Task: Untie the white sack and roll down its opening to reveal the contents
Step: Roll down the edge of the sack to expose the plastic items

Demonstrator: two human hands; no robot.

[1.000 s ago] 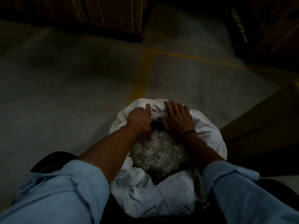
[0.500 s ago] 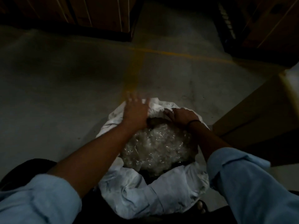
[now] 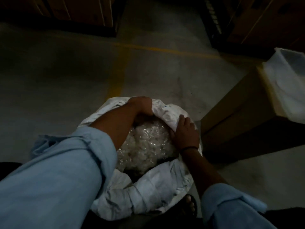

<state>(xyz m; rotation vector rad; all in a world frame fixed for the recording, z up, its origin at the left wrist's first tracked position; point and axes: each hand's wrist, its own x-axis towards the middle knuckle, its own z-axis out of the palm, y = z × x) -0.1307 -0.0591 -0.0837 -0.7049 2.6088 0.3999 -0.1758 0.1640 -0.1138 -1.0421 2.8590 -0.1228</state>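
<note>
The white sack (image 3: 153, 189) stands on the floor between my legs, its mouth open and its rim rolled partway down. Inside shows a clear plastic bag of small pale pieces (image 3: 146, 144). My left hand (image 3: 141, 104) grips the far rim of the sack, fingers curled over the edge. At the right side of the rim, my right hand (image 3: 185, 133) holds a fold of the sack's white fabric (image 3: 166, 113). A dark band circles my right wrist.
A brown cardboard box (image 3: 237, 116) stands close on the right, with a white plastic liner (image 3: 287, 80) over its top. Yellow lines (image 3: 118, 75) cross the grey concrete floor. Dark pallets with boxes line the far side. My sandalled foot (image 3: 189, 205) sits beside the sack.
My left hand went from resting open on the far rim to gripping it. My right hand slid along the rim to the right side. The view swung, bringing the box's liner into sight.
</note>
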